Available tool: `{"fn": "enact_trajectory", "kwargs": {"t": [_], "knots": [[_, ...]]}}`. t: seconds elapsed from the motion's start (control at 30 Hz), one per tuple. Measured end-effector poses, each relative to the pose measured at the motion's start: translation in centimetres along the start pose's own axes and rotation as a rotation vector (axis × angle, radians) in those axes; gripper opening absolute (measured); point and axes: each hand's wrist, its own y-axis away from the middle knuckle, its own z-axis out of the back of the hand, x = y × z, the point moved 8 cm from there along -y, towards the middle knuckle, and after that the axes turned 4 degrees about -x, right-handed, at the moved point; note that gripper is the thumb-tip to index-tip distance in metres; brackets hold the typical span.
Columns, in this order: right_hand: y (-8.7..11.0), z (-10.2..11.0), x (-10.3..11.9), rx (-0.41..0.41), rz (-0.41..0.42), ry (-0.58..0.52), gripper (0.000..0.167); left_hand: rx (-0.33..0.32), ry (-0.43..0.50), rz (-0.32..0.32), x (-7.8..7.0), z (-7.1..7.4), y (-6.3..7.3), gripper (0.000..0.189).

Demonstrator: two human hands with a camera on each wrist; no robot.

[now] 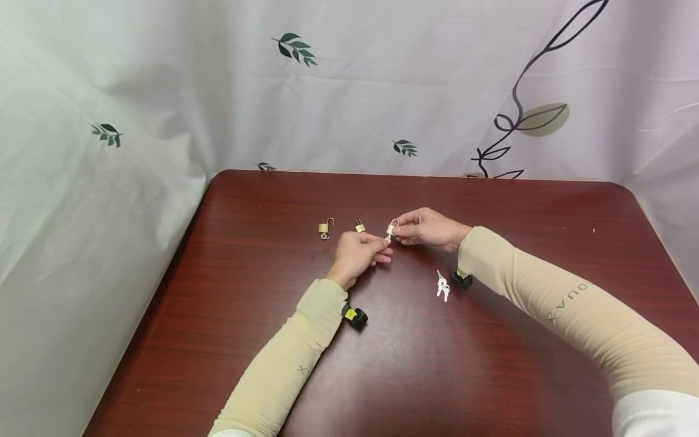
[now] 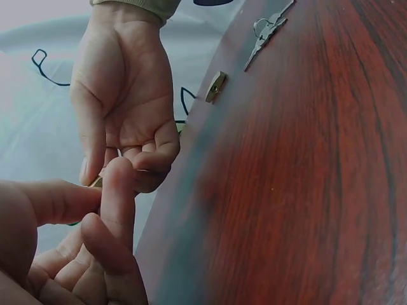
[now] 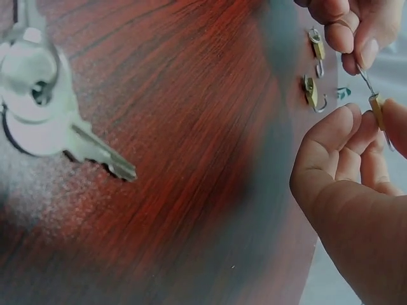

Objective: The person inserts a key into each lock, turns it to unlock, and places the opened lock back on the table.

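Observation:
In the head view, my right hand (image 1: 431,230) pinches a small brass padlock (image 1: 391,229) whose shackle is raised. My left hand (image 1: 355,254), just left of it, pinches a silver key (image 3: 364,80) whose far end meets the bottom of the padlock body. How deep the key sits cannot be seen. Left of the hands lies another brass padlock (image 1: 323,228) with its shackle open and a ring at its bottom. Between it and my left hand is a further padlock (image 1: 360,227), its lower part covered by that hand.
A ring of silver keys (image 1: 443,287) lies on the dark red wooden table (image 1: 415,352), below my right wrist. Behind the table's far edge hangs a pale curtain (image 1: 338,109) with leaf prints. Black wrist cameras (image 1: 356,317) hang under both sleeves.

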Motion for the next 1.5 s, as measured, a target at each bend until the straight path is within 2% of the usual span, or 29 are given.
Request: {"fn": "enact_trajectory", "kwargs": {"t": [0.17,0.43,0.7,1.13,1.5], "knots": [[0.08,0.12,0.1,-0.002,0.009,0.008,0.024,-0.01,-0.002,-0.005,0.13,-0.06,-0.03,0.019],[0.06,0.33,0.04,-0.029,0.002,0.047,0.032,-0.018,-0.017,-0.03,-0.06,-0.25,-0.05,0.019],[0.01,0.49,-0.14,-0.047,-0.002,0.053,0.031,-0.022,-0.016,-0.031,-0.17,-0.35,0.0,0.02],[0.05,0.55,-0.21,-0.044,0.004,0.101,0.03,-0.024,0.023,-0.015,0.15,-0.59,-0.08,0.017],[0.2,0.47,-0.31,-0.035,-0.007,0.075,0.028,-0.018,0.058,-0.016,0.1,-0.9,-0.08,0.016]]}}
